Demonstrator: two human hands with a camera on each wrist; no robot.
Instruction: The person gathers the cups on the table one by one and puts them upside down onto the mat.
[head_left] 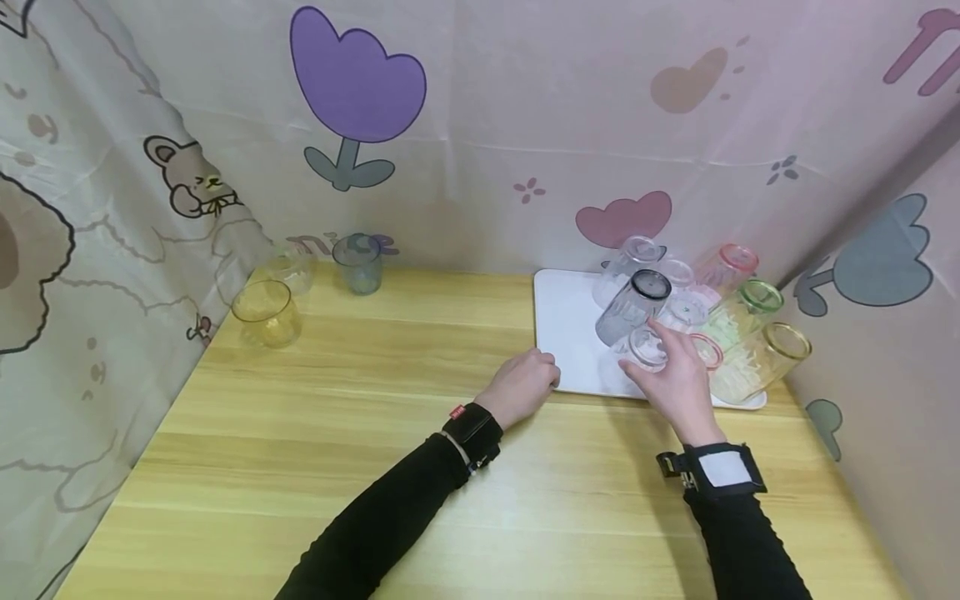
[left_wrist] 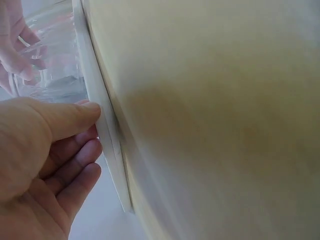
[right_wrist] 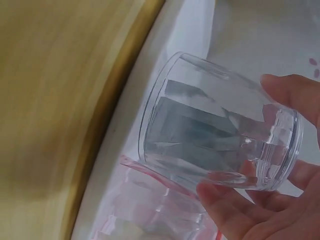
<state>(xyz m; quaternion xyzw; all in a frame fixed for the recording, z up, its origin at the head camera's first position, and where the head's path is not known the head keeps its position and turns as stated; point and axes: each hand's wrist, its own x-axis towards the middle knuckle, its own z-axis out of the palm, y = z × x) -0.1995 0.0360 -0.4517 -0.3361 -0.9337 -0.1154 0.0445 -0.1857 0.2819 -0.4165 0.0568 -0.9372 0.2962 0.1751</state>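
My right hand (head_left: 677, 379) grips a clear glass (right_wrist: 210, 130) near its base, thumb on one side and fingers on the other. The glass is upside down, its mouth close over the front part of the white tray (head_left: 573, 333). Beside it in the right wrist view lies a pink-rimmed glass (right_wrist: 150, 200). Right behind it in the head view stands a grey glass (head_left: 632, 308), also inverted. My left hand (head_left: 521, 387) is at the tray's front left corner; in the left wrist view its thumb and curled fingertips hold the tray's rim (left_wrist: 107, 130).
More upturned glasses crowd the tray: a green one (head_left: 750, 308), a yellow one (head_left: 765, 362), a pink one (head_left: 727, 268) and several clear ones. At the table's far left stand another yellow glass (head_left: 267, 315), a blue-grey glass (head_left: 360, 267) and a clear glass (head_left: 292, 268). Printed curtains (head_left: 480, 100) border the table.
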